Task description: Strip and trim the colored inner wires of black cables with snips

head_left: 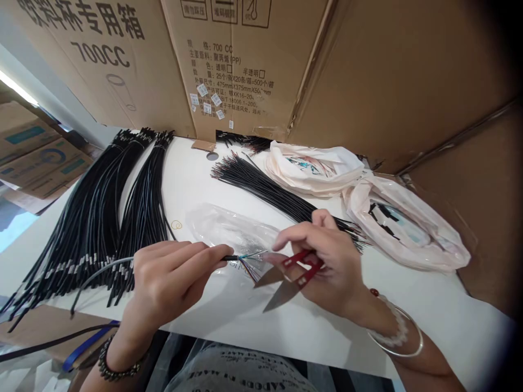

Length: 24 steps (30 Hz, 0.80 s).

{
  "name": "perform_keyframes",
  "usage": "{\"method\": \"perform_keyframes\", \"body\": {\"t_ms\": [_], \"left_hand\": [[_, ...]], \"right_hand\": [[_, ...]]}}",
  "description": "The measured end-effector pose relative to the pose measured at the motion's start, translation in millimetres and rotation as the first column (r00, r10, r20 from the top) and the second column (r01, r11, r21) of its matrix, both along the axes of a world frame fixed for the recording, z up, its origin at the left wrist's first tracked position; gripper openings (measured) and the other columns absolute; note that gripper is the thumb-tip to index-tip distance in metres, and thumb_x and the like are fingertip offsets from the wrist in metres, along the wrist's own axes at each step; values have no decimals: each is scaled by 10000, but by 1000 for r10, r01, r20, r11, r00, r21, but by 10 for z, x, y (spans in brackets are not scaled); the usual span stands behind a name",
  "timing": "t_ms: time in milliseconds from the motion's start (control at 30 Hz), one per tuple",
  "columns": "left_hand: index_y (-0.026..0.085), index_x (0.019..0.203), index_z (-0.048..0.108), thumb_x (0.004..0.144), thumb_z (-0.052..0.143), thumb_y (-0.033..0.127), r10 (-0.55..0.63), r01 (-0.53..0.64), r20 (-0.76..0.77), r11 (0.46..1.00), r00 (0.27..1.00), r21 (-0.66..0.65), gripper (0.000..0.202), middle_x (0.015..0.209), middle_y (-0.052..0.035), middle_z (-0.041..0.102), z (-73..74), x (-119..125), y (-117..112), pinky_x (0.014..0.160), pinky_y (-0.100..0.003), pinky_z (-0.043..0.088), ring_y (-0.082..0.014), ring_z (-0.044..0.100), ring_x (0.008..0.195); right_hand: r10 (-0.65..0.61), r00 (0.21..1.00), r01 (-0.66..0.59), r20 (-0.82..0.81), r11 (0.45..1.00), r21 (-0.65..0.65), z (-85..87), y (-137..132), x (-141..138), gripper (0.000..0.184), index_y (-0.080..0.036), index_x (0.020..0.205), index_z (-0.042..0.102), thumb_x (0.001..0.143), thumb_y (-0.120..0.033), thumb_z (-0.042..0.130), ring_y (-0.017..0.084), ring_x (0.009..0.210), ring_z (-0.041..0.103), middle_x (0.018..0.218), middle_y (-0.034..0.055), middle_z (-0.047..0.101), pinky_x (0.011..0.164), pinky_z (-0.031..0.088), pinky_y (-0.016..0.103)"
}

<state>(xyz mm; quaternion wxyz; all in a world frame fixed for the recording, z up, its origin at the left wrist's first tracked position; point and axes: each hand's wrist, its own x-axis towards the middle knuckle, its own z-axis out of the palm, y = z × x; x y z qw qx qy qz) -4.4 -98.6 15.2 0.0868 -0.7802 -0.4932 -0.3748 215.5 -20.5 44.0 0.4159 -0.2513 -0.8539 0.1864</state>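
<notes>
My left hand [174, 272] is closed around a cable [105, 267] whose tail hangs out to the left. From its black end, thin colored wires [247, 268] fan out past my fingertips. Red-handled scissors [301, 279] are in my right hand [329, 264], with the blades apart and pointing down to the left, close to the loose wires. The right thumb and forefinger are near the tip of one pale wire; whether they touch it I cannot tell. Beneath both hands lies a clear plastic bag [229, 220] on the white table [188, 179].
Bundles of black cables [92, 207] lie at the left, and another cable bundle [265, 188] lies behind my hands. Two white bags [322, 188] with small parts stand at the right, one holding black pieces [384, 220]. Tall cardboard boxes [245, 65] wall off the back and right.
</notes>
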Motion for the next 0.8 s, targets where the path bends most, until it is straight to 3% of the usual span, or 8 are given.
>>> {"method": "perform_keyframes", "body": {"t_ms": [67,233,433,667,800], "left_hand": [[204,955,667,924,558,171,27,-27,22,1000,999,-10,119,627,29,644,-13,19,-21,565,-235,395,-90,564,556],[200,950,679,913,579,164,29,-29,33,1000,999,6,112,638,33,645,-26,-6,-39,569,-233,413,-83,561,562],[180,928,679,886,608,128,17,-18,13,999,1000,43,98,621,38,630,-11,-14,-51,559,-226,410,-76,563,555],[173,941,681,868,607,89,58,-57,-10,997,998,61,133,637,31,653,11,47,-105,554,-245,417,-86,577,550],[163,945,689,860,618,101,92,-87,-35,990,995,115,127,619,29,650,8,62,-130,548,-248,418,-90,589,540]], "right_hand": [[23,1000,-23,11,999,-35,-32,-38,-73,106,-188,855,626,825,-147,719,55,410,362,483,-138,481,647,287,299],[27,1000,-27,14,999,-25,-62,-125,-151,78,-188,894,656,832,-153,688,58,415,399,475,-127,503,653,262,305],[-73,993,52,91,974,222,-76,-196,-166,107,-180,956,663,860,-134,651,60,444,385,522,-105,562,648,224,328],[-124,980,33,154,871,490,-29,-263,-133,206,-91,999,688,938,-128,495,91,498,387,562,-45,588,595,190,356],[-141,977,19,162,810,586,24,-274,-151,248,-96,893,736,938,-139,497,87,496,367,566,-23,601,575,173,355]]}}
